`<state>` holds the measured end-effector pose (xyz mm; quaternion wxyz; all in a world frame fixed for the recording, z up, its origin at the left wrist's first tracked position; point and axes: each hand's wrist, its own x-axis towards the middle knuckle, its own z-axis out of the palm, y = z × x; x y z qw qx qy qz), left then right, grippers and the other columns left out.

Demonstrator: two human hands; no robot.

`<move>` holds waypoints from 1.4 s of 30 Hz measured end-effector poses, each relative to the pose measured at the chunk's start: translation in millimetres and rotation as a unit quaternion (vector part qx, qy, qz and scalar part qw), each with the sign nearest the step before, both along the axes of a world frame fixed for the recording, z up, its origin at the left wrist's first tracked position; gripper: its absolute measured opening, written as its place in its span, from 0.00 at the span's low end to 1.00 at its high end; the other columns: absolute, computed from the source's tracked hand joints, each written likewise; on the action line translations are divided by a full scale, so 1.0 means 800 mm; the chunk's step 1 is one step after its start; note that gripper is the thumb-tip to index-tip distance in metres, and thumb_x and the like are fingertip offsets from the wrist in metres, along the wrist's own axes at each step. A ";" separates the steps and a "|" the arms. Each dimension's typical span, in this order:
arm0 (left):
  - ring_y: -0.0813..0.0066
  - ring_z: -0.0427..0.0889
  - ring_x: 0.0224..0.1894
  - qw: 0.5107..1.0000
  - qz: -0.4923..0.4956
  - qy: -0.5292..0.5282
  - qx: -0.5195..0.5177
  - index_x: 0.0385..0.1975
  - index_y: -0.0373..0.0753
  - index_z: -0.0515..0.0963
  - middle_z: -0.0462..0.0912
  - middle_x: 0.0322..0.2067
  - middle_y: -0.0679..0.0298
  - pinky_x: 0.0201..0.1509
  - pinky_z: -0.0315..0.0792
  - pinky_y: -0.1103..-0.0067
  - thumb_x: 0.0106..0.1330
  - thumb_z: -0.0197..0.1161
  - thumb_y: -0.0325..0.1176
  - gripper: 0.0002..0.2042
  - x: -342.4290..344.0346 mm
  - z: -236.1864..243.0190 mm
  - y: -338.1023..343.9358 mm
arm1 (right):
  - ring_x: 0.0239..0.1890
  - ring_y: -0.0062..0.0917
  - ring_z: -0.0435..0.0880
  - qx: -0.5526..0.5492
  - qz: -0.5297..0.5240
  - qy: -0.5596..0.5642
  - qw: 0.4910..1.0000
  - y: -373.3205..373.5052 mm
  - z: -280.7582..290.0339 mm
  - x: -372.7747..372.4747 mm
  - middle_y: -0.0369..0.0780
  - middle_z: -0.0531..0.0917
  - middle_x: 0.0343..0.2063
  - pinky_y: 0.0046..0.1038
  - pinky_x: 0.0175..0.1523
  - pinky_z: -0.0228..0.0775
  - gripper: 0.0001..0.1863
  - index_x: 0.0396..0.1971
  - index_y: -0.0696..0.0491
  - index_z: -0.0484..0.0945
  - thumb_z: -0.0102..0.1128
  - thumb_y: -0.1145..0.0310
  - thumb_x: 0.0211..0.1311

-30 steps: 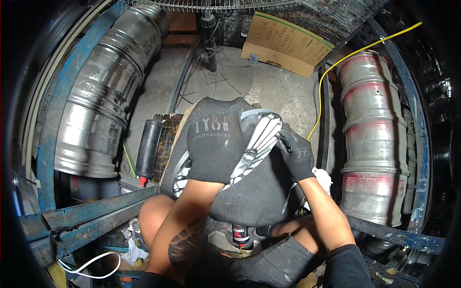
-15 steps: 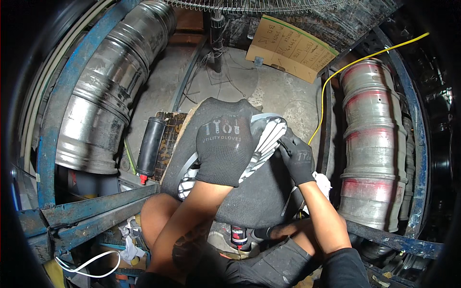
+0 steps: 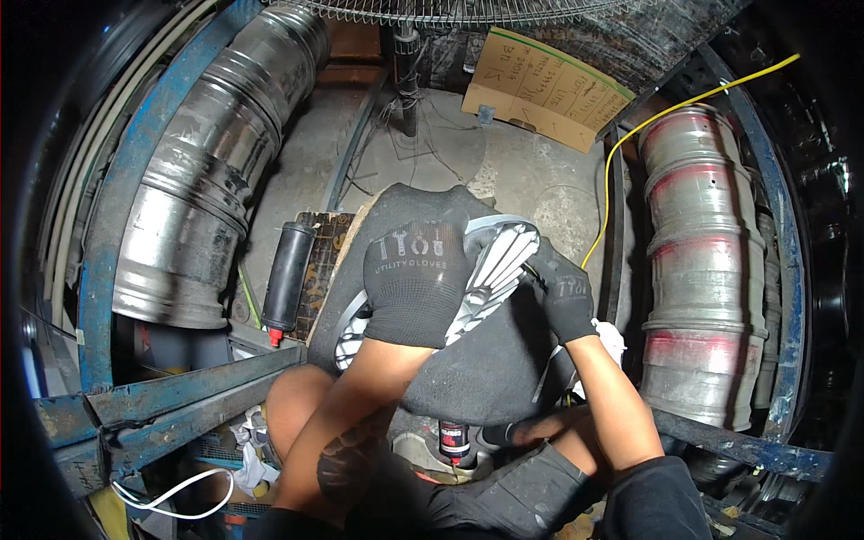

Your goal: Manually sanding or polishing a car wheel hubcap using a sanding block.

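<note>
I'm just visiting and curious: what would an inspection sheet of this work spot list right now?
Surface: bare grey concrete floor, stained.
Job's things: silver spoked alloy wheel, partly under a dark grey cloth.
Clutter: black cylinder with red tip; small dark spray can with red band; brown cardboard sheet.
Hands: left hand in a black glove lies flat on the wheel; right hand, gloved, touches the spokes' edge.
Cables: yellow cable; white cable.
Surroundings: stacked bare metal wheel rims left and right; blue steel frame; wire fan guard.
</note>
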<state>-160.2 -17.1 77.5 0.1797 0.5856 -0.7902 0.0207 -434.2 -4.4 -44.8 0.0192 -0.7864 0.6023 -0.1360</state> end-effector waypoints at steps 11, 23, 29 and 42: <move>0.52 0.89 0.37 0.999 0.047 -0.001 0.013 0.46 0.42 0.85 0.88 0.32 0.53 0.40 0.80 0.58 0.73 0.60 0.57 0.22 -0.010 -0.001 0.007 | 0.38 0.43 0.87 0.004 -0.033 -0.048 0.998 0.018 -0.007 0.005 0.43 0.87 0.36 0.45 0.43 0.79 0.16 0.51 0.39 0.86 0.67 0.64 0.63; 0.57 0.83 0.35 0.993 0.026 0.051 -0.103 0.34 0.43 0.82 0.81 0.30 0.59 0.39 0.74 0.58 0.68 0.65 0.46 0.12 -0.032 -0.038 0.003 | 0.40 0.43 0.88 0.057 -0.074 -0.028 0.995 0.002 0.008 -0.003 0.46 0.88 0.36 0.43 0.47 0.80 0.15 0.48 0.42 0.89 0.71 0.66 0.60; 0.59 0.84 0.35 0.996 0.053 0.022 -0.067 0.35 0.44 0.82 0.81 0.29 0.59 0.38 0.75 0.60 0.70 0.64 0.45 0.12 -0.027 -0.023 0.004 | 0.48 0.44 0.88 0.092 -0.113 -0.102 0.984 0.000 0.011 0.022 0.47 0.89 0.45 0.43 0.54 0.80 0.16 0.49 0.44 0.88 0.70 0.69 0.60; 0.61 0.82 0.22 0.987 0.038 -0.030 -0.150 0.37 0.44 0.84 0.79 0.19 0.63 0.27 0.74 0.62 0.67 0.69 0.57 0.20 -0.026 -0.021 -0.001 | 0.55 0.44 0.86 0.123 -0.101 -0.054 0.986 0.001 -0.004 0.001 0.48 0.87 0.53 0.44 0.60 0.78 0.19 0.52 0.46 0.87 0.68 0.71 0.60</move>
